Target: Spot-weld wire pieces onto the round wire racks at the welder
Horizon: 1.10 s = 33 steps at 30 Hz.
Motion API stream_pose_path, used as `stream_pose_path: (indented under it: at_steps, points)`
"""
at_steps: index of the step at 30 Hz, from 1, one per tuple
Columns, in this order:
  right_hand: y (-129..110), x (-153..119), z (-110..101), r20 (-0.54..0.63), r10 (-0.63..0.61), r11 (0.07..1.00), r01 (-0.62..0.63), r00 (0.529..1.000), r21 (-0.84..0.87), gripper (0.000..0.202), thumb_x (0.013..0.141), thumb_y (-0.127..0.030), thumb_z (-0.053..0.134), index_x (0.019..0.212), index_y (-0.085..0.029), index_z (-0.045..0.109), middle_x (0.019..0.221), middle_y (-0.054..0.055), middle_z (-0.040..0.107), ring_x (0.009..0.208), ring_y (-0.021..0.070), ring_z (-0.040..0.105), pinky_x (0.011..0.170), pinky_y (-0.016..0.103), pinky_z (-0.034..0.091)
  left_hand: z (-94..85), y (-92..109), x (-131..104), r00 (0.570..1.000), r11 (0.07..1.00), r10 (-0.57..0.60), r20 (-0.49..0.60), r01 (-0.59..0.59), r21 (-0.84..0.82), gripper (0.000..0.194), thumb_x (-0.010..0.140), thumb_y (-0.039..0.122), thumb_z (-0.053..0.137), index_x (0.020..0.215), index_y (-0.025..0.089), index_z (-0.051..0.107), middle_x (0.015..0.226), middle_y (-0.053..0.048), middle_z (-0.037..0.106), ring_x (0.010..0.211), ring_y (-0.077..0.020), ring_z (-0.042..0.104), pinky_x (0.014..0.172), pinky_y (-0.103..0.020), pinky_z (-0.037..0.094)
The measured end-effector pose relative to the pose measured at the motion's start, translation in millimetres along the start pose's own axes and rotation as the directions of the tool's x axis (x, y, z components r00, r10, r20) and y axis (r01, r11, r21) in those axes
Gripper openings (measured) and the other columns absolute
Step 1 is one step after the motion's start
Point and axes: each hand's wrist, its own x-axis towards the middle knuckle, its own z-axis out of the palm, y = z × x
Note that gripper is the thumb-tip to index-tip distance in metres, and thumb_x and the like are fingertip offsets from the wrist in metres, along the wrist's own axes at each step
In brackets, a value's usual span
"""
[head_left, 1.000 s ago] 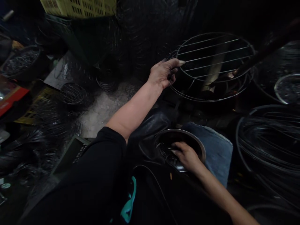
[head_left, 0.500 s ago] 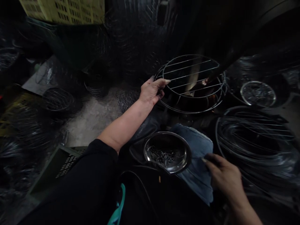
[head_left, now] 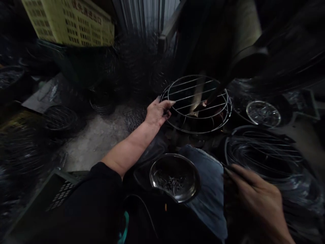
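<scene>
A round wire rack with parallel bars across its ring is held up in front of me. My left hand closes on its left rim, thumb along the top. A dark rod with a copper-coloured tip shows at the rack's middle. By the right edge of a blue cloth on my lap is my right hand. Its fingers are pinched together; what they hold, if anything, is too dark to make out. Beside the cloth sits a shiny metal bowl of short wire pieces.
To the right lie a coil of wire and a round dish of small metal parts. A yellow crate stands at upper left, a green crate at lower left. Wire bundles lie around the concrete floor.
The view has tilted up, so most things sit lower and further left. My right hand has shifted off the cloth to its right edge. My left hand keeps hold of the wire rack.
</scene>
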Motion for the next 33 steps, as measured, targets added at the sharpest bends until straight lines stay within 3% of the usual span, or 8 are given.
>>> stream_pose_path:
  at_steps: [3, 5, 7, 11, 21, 25, 29, 33]
  points:
    - [-45.0, 35.1, 28.5, -0.078, -0.091, 0.947, 0.110, 0.993, 0.303, 0.029, 0.062, -0.044, 0.083, 0.082, -0.024, 0.079, 0.083, 0.005, 0.077, 0.065, 0.0208, 0.070, 0.062, 0.033, 0.058, 1.6, -0.1, -4.8, 1.000, 1.000, 0.020, 0.001, -0.020, 0.020, 0.047, 0.050, 0.008, 0.081, 0.088, 0.021, 0.056, 0.063, 0.007, 0.057, 0.056, -0.0073, 0.052, 0.052, -0.020, 0.038]
    - [-70.0, 53.8, 50.9, -0.017, -0.057, 0.895, 0.059, 0.998, 0.442, 0.034, 0.063, -0.043, 0.084, 0.087, -0.020, 0.079, 0.077, 0.004, 0.075, 0.054, 0.0169, 0.065, 0.053, 0.030, 0.056, 2.8, 1.4, -8.0, 1.000, 0.999, 0.024, 0.005, -0.025, 0.034, 0.048, 0.049, 0.009, 0.082, 0.088, 0.020, 0.057, 0.065, 0.007, 0.057, 0.056, -0.0065, 0.052, 0.053, -0.020, 0.038]
    - [-85.4, 65.9, 71.0, 0.027, -0.061, 0.904, 0.044, 0.998, 0.425, 0.033, 0.065, -0.044, 0.082, 0.088, -0.019, 0.080, 0.071, 0.004, 0.074, 0.048, 0.0159, 0.062, 0.048, 0.028, 0.053, 3.3, 3.4, -9.6, 0.999, 0.998, 0.044, 0.009, -0.044, 0.042, 0.049, 0.047, 0.010, 0.084, 0.087, 0.019, 0.058, 0.067, 0.008, 0.057, 0.056, -0.0057, 0.052, 0.054, -0.020, 0.039]
    - [-90.7, 74.2, 95.6, -0.034, -0.148, 0.959, 0.152, 0.988, 0.240, 0.029, 0.071, -0.042, 0.076, 0.088, -0.019, 0.080, 0.068, 0.003, 0.073, 0.059, 0.0206, 0.068, 0.056, 0.030, 0.055, 2.2, 6.1, -6.1, 0.994, 0.994, 0.103, 0.026, -0.104, 0.039, 0.050, 0.046, 0.012, 0.086, 0.086, 0.020, 0.058, 0.072, 0.008, 0.058, 0.057, -0.0044, 0.053, 0.053, -0.018, 0.038]
    - [-83.2, 88.3, 98.9, 0.224, -0.085, 0.938, 0.002, 0.971, 0.346, 0.033, 0.065, -0.041, 0.079, 0.087, -0.017, 0.080, 0.061, 0.003, 0.070, 0.051, 0.0209, 0.066, 0.047, 0.030, 0.053, 6.5, 9.0, 5.3, 0.990, 0.992, 0.125, 0.060, -0.125, 0.006, 0.049, 0.044, 0.008, 0.085, 0.086, 0.019, 0.061, 0.079, 0.007, 0.055, 0.057, -0.0028, 0.053, 0.045, -0.017, 0.031]
    - [-90.0, 80.1, 103.2, 0.150, -0.032, 0.922, -0.029, 0.988, 0.385, 0.037, 0.065, -0.043, 0.079, 0.089, -0.016, 0.080, 0.058, 0.003, 0.069, 0.052, 0.0212, 0.066, 0.048, 0.030, 0.053, 3.7, 9.1, 3.1, 0.989, 0.990, 0.138, 0.058, -0.137, -0.015, 0.053, 0.044, 0.006, 0.085, 0.090, 0.019, 0.063, 0.085, 0.006, 0.055, 0.058, -0.0019, 0.054, 0.045, -0.016, 0.032]
    - [-98.1, 69.2, 104.3, 0.167, 0.009, 0.911, -0.077, 0.986, 0.404, 0.039, 0.066, -0.044, 0.081, 0.091, -0.014, 0.080, 0.056, 0.003, 0.068, 0.049, 0.0200, 0.065, 0.046, 0.028, 0.053, 0.4, 9.0, -0.3, 0.995, 0.995, 0.090, 0.031, -0.088, -0.038, 0.054, 0.045, 0.006, 0.085, 0.093, 0.020, 0.063, 0.084, 0.007, 0.054, 0.058, -0.0016, 0.052, 0.047, -0.016, 0.036]
    - [-105.0, 72.7, 107.0, -0.015, 0.048, 0.883, -0.035, 0.999, 0.468, 0.036, 0.067, -0.041, 0.080, 0.089, -0.013, 0.079, 0.058, 0.003, 0.069, 0.044, 0.0164, 0.061, 0.042, 0.026, 0.051, 2.1, 10.8, 4.8, 0.994, 0.994, 0.100, 0.047, -0.098, -0.043, 0.052, 0.044, 0.007, 0.086, 0.088, 0.019, 0.061, 0.082, 0.007, 0.054, 0.058, -0.0016, 0.051, 0.047, -0.016, 0.034]
